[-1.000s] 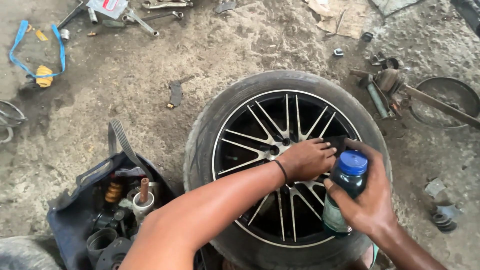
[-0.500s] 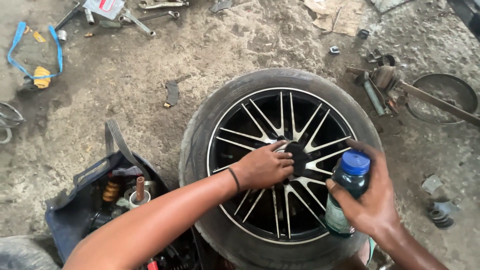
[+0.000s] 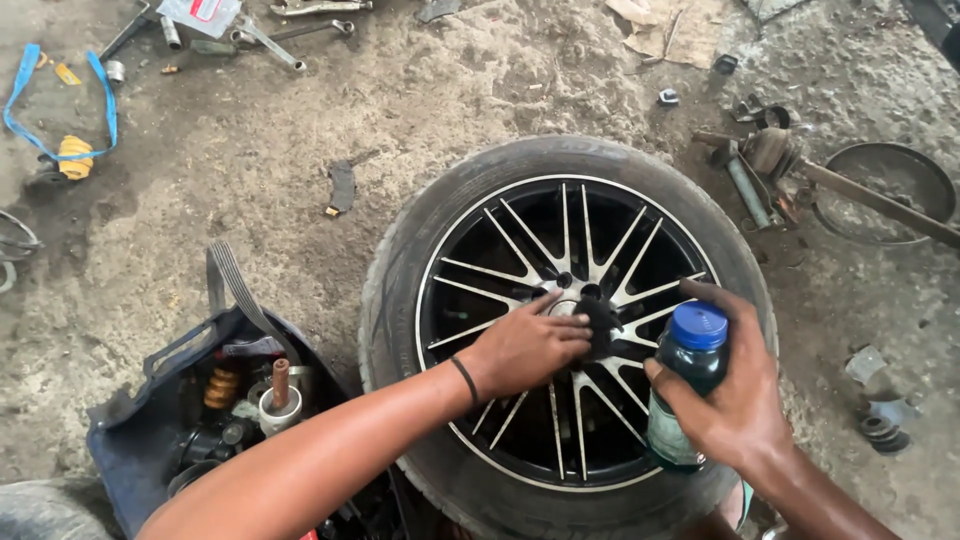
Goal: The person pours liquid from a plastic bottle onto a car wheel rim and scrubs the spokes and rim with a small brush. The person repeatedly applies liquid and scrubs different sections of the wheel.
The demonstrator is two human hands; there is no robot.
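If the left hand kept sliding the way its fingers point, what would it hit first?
The left hand points right across the wheel hub; it already presses a dark cloth there. Beyond that, probably the spokes, then the bottle.
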